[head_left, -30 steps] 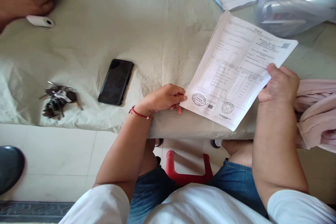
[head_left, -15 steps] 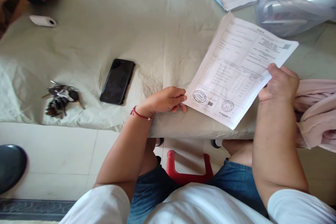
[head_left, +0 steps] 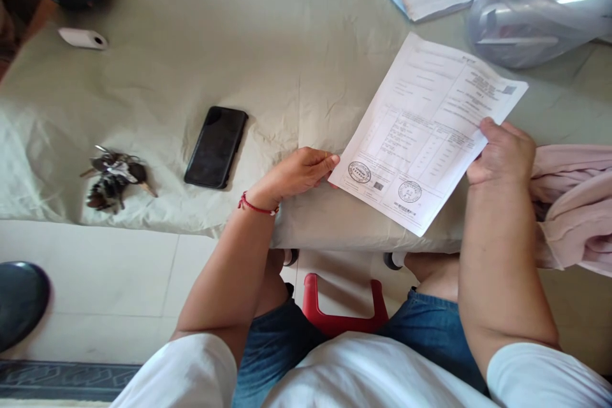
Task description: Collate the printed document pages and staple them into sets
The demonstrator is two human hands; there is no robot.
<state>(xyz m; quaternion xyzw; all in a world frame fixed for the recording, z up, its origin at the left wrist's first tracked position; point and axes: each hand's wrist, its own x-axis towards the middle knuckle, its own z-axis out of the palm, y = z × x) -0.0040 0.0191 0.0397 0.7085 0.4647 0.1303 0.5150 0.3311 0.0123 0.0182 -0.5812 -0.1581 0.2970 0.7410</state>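
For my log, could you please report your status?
Right hand gripping printed sheet at right edge. Left hand at lower-left corner. Print facing up. Phone and keys apart, farther left.

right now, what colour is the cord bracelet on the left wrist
The cord bracelet is red, showing best in the head view.
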